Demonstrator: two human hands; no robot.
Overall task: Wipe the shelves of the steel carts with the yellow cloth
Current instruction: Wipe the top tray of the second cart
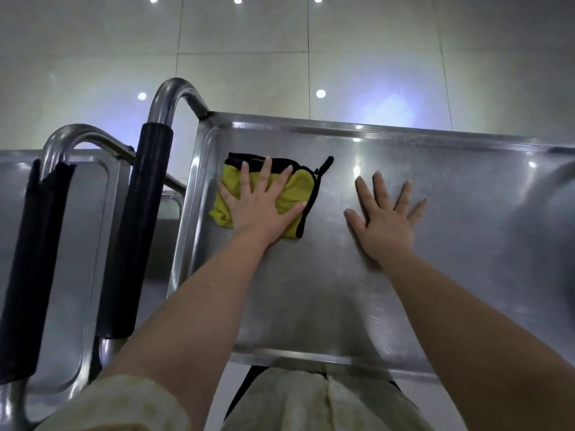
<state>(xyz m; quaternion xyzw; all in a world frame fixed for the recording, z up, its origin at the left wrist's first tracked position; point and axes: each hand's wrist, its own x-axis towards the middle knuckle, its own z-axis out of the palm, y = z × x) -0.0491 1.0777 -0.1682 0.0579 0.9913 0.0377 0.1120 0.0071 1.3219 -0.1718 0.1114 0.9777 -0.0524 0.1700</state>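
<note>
Left hand [264, 209]: flat on the yellow cloth [294, 188], fingers [265, 169] spread and open, pressing it down rather than gripping it.
Right hand [385, 219]: palm down on bare steel just beside the cloth, fingers splayed, holding nothing; looks like a brace.
Cloth position: folded, black-edged, lying on the top shelf [435, 244] near its far left corner, close to the raised rim.
Step in hand: wiping the top shelf of the nearer cart.
Doing it well: keep the palm flat for even pressure, run overlapping passes from the rim across toward the right, work the cloth edge into the corner channel, and lift the bracing hand so the patch beneath it gets wiped too.
Count, carts: two in view, the second cart [62, 244] on the left.
Count, handles: two, each with a black grip [137, 219].
Count, cloths: one.
Count, hands: two.
</note>
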